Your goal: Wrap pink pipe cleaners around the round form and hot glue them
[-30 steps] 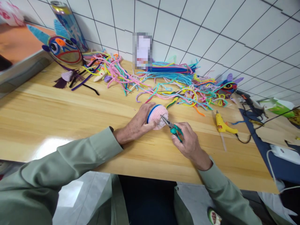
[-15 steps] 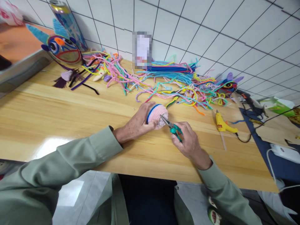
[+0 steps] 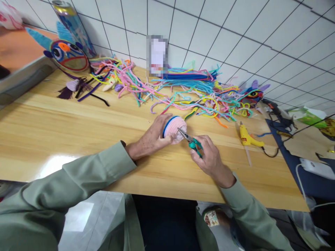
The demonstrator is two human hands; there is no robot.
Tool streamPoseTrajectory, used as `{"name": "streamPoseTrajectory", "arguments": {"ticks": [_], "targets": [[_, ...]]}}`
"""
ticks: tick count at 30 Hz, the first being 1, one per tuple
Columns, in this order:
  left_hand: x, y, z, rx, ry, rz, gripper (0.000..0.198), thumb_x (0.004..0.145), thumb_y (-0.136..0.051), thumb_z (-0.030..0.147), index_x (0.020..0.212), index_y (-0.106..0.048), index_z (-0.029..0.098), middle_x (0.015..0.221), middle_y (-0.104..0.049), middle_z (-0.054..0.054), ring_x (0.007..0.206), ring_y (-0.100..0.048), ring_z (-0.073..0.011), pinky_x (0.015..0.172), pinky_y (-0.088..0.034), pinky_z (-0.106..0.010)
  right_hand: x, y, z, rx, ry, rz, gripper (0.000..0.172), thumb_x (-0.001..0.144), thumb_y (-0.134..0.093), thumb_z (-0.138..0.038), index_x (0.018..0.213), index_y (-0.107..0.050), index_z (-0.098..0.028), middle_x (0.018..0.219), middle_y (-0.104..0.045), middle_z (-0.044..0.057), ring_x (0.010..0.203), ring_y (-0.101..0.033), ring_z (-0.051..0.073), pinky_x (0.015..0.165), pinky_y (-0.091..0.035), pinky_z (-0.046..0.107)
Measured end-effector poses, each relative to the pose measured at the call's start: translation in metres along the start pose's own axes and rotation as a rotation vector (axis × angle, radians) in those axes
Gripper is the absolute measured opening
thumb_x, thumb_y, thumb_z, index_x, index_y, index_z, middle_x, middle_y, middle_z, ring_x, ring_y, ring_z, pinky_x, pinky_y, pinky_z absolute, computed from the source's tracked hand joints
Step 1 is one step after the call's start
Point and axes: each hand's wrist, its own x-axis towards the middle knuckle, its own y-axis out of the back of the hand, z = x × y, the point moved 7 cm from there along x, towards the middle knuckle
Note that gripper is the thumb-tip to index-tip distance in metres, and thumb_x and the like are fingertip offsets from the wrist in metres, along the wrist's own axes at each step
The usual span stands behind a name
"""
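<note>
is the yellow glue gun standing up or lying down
Lying down: the glue gun rests flat on its side on the table, cord trailing right.

No text, brand, number or sign is legible in the view: the print on the tall can [image 3: 72, 26] at the far left is too small and skewed to read, the upright card [image 3: 157, 55] is pixelated, and the green box [image 3: 310, 116] at the right shows no readable marking.

Tangled pipe cleaners [image 3: 183, 91], yellow glue gun [image 3: 245, 137] and colourful fish mask [image 3: 70, 57] on wooden table [image 3: 52, 118].
</note>
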Motion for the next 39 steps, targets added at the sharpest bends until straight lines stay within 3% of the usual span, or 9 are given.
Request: {"name": "streamPoseTrajectory", "arguments": {"ticks": [14, 22, 26, 31, 39], "targets": [[0.001, 0.001, 0.002, -0.011, 0.005, 0.006, 0.062, 0.100, -0.067, 0.042, 0.155, -0.050, 0.019, 0.155, -0.061, -0.019, 0.147, -0.058, -0.0352, 0.131, -0.045, -0.056, 0.002, 0.002, -0.004, -0.008, 0.029, 0.003, 0.038, 0.102, -0.060, -0.022, 0.140, -0.056, -0.024, 0.110, -0.073, 0.011, 0.100, -0.072, 0.030, 0.082, -0.065, 0.045], [0.001, 0.000, -0.005, -0.014, 0.003, 0.001, 0.066, 0.100, -0.065, 0.053, 0.155, -0.052, 0.018, 0.154, -0.060, -0.019, 0.147, -0.057, -0.0354, 0.131, -0.044, -0.055, 0.002, 0.002, -0.004, -0.001, 0.032, 0.015, 0.041, 0.100, -0.060, -0.020, 0.141, -0.057, -0.025, 0.112, -0.074, 0.011, 0.101, -0.073, 0.030, 0.083, -0.065, 0.045], [0.001, 0.001, -0.005, -0.027, 0.017, -0.015, 0.067, 0.098, -0.068, 0.048, 0.157, -0.049, 0.019, 0.155, -0.060, -0.019, 0.148, -0.056, -0.0369, 0.131, -0.044, -0.058, 0.002, 0.002, -0.004, 0.006, 0.027, 0.016, 0.042, 0.100, -0.060, -0.020, 0.141, -0.056, -0.026, 0.112, -0.074, 0.010, 0.102, -0.073, 0.030, 0.084, -0.065, 0.046], [0.000, 0.001, -0.001, -0.032, 0.027, -0.022, 0.065, 0.099, -0.067, 0.041, 0.158, -0.048, 0.017, 0.156, -0.058, -0.019, 0.150, -0.056, -0.0338, 0.132, -0.043, -0.053, 0.003, 0.002, -0.004, -0.005, 0.042, 0.013, 0.039, 0.101, -0.060, -0.021, 0.139, -0.056, -0.026, 0.109, -0.073, 0.010, 0.099, -0.073, 0.030, 0.081, -0.066, 0.045], [-0.001, 0.002, -0.003, -0.055, 0.056, -0.015, 0.066, 0.100, -0.068, 0.047, 0.158, -0.050, 0.018, 0.157, -0.058, -0.018, 0.150, -0.056, -0.0342, 0.132, -0.044, -0.053, 0.000, 0.000, -0.001, 0.001, 0.018, 0.004, 0.039, 0.100, -0.060, -0.021, 0.139, -0.057, -0.026, 0.113, -0.073, 0.011, 0.103, -0.073, 0.030, 0.083, -0.066, 0.046]]}}
